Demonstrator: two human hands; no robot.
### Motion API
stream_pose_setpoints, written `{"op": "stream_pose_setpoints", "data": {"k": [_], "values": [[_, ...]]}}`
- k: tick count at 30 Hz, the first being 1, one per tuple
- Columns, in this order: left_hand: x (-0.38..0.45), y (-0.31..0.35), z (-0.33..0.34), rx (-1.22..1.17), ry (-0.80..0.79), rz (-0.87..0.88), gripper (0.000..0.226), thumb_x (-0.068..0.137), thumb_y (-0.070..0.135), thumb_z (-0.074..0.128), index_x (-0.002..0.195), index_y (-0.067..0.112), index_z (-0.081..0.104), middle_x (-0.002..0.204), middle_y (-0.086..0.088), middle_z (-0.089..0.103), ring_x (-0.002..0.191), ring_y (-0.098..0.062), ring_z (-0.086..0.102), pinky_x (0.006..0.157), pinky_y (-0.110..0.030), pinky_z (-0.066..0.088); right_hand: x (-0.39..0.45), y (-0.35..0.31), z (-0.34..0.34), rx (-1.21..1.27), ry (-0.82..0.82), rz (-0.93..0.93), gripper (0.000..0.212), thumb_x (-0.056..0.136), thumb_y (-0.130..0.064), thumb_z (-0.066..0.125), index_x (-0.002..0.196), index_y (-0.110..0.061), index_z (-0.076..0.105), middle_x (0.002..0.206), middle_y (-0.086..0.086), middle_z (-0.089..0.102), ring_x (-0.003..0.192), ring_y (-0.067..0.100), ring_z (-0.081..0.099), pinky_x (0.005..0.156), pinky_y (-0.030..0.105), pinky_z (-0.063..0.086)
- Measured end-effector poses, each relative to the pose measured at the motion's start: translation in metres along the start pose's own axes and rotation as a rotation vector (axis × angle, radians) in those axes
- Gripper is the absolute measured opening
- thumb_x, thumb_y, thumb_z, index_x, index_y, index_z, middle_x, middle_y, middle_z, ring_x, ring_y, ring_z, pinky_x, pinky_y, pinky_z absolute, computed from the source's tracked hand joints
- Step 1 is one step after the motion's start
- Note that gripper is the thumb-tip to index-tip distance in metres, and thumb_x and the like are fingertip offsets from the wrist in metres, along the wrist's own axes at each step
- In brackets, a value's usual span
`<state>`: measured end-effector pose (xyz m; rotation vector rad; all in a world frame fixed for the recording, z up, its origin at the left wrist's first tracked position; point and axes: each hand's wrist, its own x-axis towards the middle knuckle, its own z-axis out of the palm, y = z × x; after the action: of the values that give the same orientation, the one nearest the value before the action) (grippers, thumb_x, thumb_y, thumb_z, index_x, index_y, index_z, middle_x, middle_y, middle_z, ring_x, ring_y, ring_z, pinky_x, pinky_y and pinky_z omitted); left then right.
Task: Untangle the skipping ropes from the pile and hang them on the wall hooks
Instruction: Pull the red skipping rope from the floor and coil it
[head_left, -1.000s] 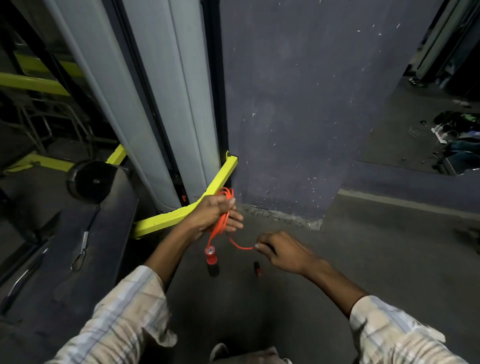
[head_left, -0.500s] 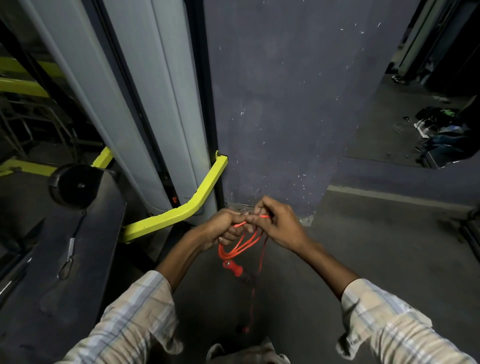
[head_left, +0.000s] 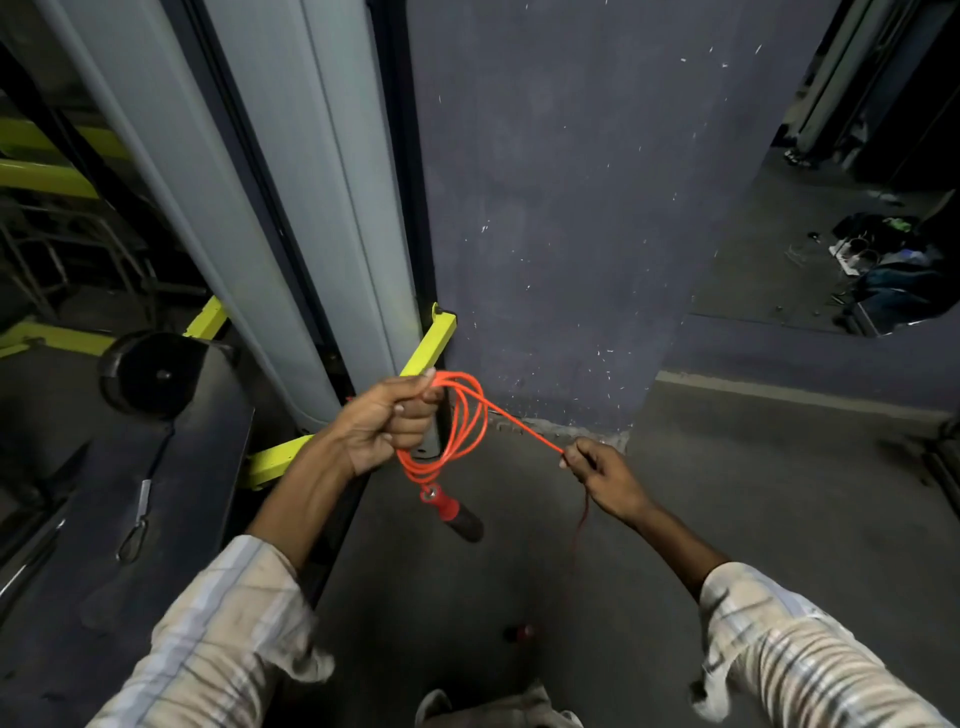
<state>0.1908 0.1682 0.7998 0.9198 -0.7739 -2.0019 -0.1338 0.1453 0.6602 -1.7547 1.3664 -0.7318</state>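
Note:
An orange skipping rope (head_left: 470, 415) hangs in several loops from my left hand (head_left: 387, 423), which is closed around the top of the coil. One red-and-black handle (head_left: 453, 514) dangles below the loops. A single strand runs taut from the coil to my right hand (head_left: 602, 475), which pinches it off to the right. From that hand the rope drops toward the floor, where the second handle (head_left: 522, 633) lies, dim and small. No wall hooks show in this view.
A dark purple wall (head_left: 571, 208) stands straight ahead, with grey panels (head_left: 311, 182) and a yellow metal bar (head_left: 431, 343) to its left. A dark machine deck with a black roller (head_left: 150, 374) fills the left. Clutter lies on the floor far right (head_left: 883, 260).
My right hand has pulled away from my left hand to the right, drawing out a taut strand. The coil in my left hand has risen and the handle now swings below it.

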Motion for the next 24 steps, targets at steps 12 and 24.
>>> {"op": "stream_pose_setpoints", "data": {"k": [12, 24], "values": [[-0.011, 0.028, -0.027, -0.076, 0.105, 0.185, 0.033, 0.105, 0.035, 0.039, 0.078, 0.017, 0.049, 0.048, 0.011, 0.030, 0.035, -0.002, 0.022, 0.037, -0.020, 0.011, -0.005, 0.010, -0.002, -0.271, 0.036, 0.057, 0.031, 0.104, -0.034, 0.050, 0.075, -0.028, 0.057, 0.066, -0.004, 0.059, 0.065, 0.019, 0.061, 0.067, 0.040, 0.052], [0.035, -0.048, 0.015, 0.466, 0.227, 0.157, 0.022, 0.101, 0.022, 0.053, 0.087, 0.006, 0.059, 0.075, -0.015, 0.072, 0.058, -0.018, 0.069, 0.054, -0.026, 0.057, -0.013, -0.135, 0.017, -0.468, -0.266, -0.567, 0.022, 0.102, -0.034, 0.056, 0.087, -0.021, 0.065, 0.085, 0.001, 0.069, 0.077, 0.017, 0.061, 0.068, 0.032, 0.045]]}}
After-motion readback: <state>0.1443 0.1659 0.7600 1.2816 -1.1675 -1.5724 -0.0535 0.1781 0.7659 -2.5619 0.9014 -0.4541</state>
